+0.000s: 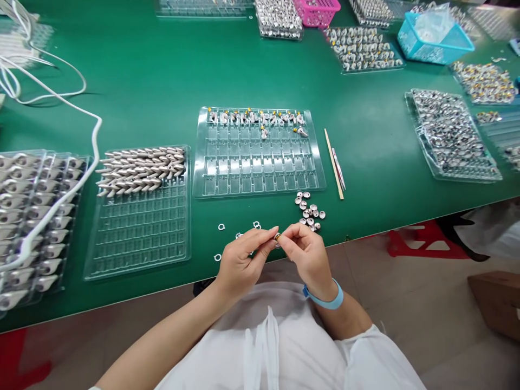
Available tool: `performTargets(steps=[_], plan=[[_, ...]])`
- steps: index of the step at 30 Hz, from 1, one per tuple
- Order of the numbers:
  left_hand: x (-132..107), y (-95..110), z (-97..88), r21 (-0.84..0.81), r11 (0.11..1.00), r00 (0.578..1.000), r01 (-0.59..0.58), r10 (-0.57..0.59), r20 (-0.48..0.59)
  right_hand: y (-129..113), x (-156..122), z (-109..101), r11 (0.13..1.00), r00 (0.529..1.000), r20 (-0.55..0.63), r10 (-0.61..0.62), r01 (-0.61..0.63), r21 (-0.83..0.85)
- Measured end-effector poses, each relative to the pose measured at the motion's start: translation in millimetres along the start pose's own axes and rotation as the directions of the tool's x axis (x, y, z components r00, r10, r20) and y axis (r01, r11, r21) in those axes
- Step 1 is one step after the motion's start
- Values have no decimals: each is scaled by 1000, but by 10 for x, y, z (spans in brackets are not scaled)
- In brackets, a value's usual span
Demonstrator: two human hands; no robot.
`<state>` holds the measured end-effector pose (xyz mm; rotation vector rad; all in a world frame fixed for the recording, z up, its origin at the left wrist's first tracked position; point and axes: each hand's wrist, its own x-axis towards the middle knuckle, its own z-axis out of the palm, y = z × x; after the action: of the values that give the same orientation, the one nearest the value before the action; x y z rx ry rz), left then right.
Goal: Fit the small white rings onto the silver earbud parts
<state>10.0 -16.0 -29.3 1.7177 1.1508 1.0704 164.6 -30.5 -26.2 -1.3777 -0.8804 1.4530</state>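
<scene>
My left hand (246, 257) and my right hand (306, 253) meet at the table's front edge, fingertips pinched round one small metal part (277, 237) with a yellowish bit on it. Fingers hide most of that part. By my left hand lie several thin white rings (221, 227). Just beyond my right hand is a loose group of small round silvery caps (312, 210). Ahead stands a clear compartment tray (260, 181), its back row filled with small metal parts with yellow bits (264, 116); two more such parts sit in the row in front.
A wooden stick (333, 163) and tweezers (338, 169) lie right of the tray. To the left are a half-filled tray of pointed metal pieces (142, 169) and a white cable (95, 141). Filled trays (450, 135), a blue basket (434, 46) and a pink basket (317, 13) stand farther right and back.
</scene>
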Motion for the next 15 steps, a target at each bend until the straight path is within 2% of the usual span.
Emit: performTargets(steps=[9, 15], plan=[[-9, 20, -9, -56, 994, 995, 98, -96, 40, 90, 40, -61, 989, 994, 97, 58, -70, 128], [-13, 3, -13, -124, 978, 985, 167, -160, 66, 74, 19, -50, 994, 997, 71, 32, -39, 105]])
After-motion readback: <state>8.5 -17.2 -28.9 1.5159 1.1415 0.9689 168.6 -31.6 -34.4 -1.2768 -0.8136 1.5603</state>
